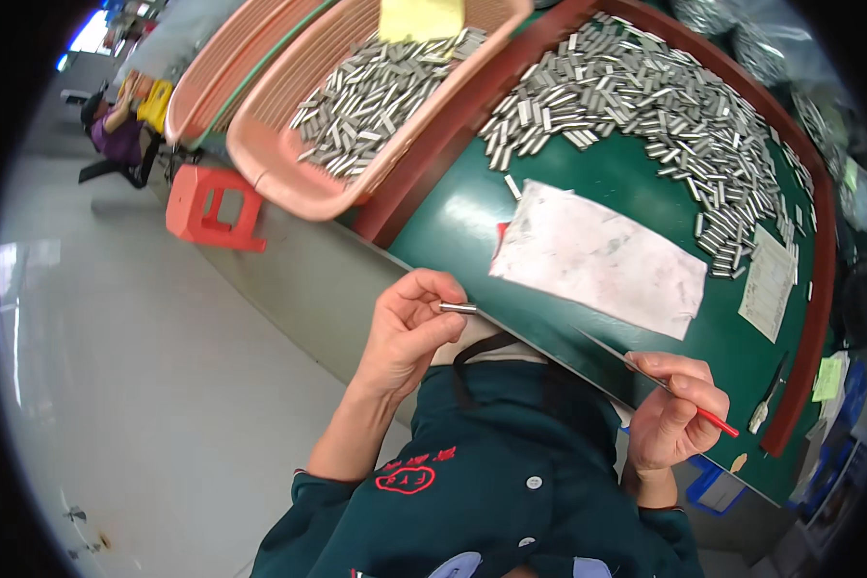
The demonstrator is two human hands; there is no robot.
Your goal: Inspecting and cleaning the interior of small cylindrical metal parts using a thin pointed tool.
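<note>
My left hand (407, 323) pinches a short shiny metal cylinder (458, 308) between thumb and fingers, at the table's near edge. In my right hand (679, 409) is a slim pointed tool with a red handle (718, 422); its thin metal tip points left and away from me. The tool and the cylinder are apart. Beyond both hands a smudged white cloth (597, 255) lies on the green tabletop (453, 217). Many similar metal cylinders (636, 87) are heaped at the back and right of the table, and one lies alone by the cloth's far left corner.
A pink plastic basket (260, 173) with more cylinders and a yellow paper stands at the left. A reddish-brown rim (790, 405) borders the table. A paper slip (769, 284) and a small white-handled tool (761, 414) lie at right. A red stool (188, 207) and a seated person (116, 135) are further left.
</note>
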